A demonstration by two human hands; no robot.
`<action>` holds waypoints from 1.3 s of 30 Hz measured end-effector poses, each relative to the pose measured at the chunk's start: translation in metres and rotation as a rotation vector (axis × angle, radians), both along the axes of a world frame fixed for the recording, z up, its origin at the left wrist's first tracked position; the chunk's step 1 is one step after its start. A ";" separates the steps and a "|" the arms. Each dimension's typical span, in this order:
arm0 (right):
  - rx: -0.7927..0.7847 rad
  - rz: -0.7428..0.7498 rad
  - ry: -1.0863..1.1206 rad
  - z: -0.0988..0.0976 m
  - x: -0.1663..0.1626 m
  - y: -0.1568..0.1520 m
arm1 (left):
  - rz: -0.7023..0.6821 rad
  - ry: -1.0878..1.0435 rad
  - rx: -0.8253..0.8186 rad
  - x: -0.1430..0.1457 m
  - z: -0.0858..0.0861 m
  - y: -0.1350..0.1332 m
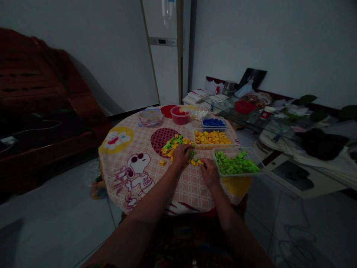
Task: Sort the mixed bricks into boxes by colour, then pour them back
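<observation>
A loose pile of yellow and green toy building blocks [174, 143] lies on the patterned tablecloth. My left hand [181, 154] is at the pile's near right side, fingers bent together; what they hold, if anything, is hidden. To its right, my right hand [209, 173] pinches a yellow block [200, 162] at its fingertips, just above the cloth. Close to the right hand stands a clear tub of green blocks [237, 163]. Behind that is a tub of yellow blocks [212, 137], and farther back a smaller one with blue blocks [213, 122]. A single yellow block [162, 163] lies left of the pile.
At the table's far side are a round pink-red tub [180, 116], a lidded clear box [150, 117] and a crumpled clear bag [200, 114]. A cluttered glass table [231, 111] adjoins on the right. A wooden bench [50, 96] stands at the left.
</observation>
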State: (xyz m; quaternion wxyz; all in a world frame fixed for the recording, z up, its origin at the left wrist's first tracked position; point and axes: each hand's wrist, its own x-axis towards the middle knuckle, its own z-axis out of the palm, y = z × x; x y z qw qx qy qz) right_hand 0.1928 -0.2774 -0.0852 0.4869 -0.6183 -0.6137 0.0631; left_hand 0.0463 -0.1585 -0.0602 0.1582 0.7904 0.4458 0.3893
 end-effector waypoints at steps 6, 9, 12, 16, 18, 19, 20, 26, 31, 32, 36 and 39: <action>-0.028 -0.028 0.005 0.004 -0.003 0.005 | -0.013 -0.011 0.004 -0.001 0.001 -0.001; -0.007 -0.035 0.028 0.008 -0.005 0.012 | -0.020 -0.010 0.002 -0.001 0.001 -0.002; 0.036 -0.040 0.066 0.015 -0.006 0.024 | -0.018 -0.015 -0.001 -0.001 0.001 -0.002; 0.093 -0.125 0.111 0.033 -0.008 0.054 | -0.031 -0.004 -0.010 -0.001 0.003 -0.002; 0.123 -0.198 0.149 0.044 -0.008 0.070 | -0.036 0.012 -0.014 -0.001 0.004 -0.003; 0.138 -0.227 0.165 0.048 -0.007 0.076 | -0.036 0.017 -0.014 -0.002 0.005 -0.003; 0.148 -0.245 0.175 0.051 -0.006 0.081 | -0.037 0.020 -0.013 -0.002 0.005 -0.003; 0.095 -0.180 0.093 0.038 -0.004 0.059 | -0.031 0.008 -0.018 -0.003 0.003 -0.002; -0.029 -0.056 -0.058 0.016 -0.009 0.019 | -0.025 -0.006 -0.028 -0.002 0.004 -0.003; -0.055 -0.055 -0.090 0.013 -0.010 0.014 | -0.029 -0.008 -0.028 -0.003 0.004 -0.003; -0.135 -0.056 -0.225 0.011 -0.012 0.005 | -0.031 -0.013 -0.024 -0.003 0.004 -0.003; -0.188 -0.030 -0.302 0.013 -0.010 0.005 | -0.031 -0.021 -0.021 -0.002 0.004 -0.002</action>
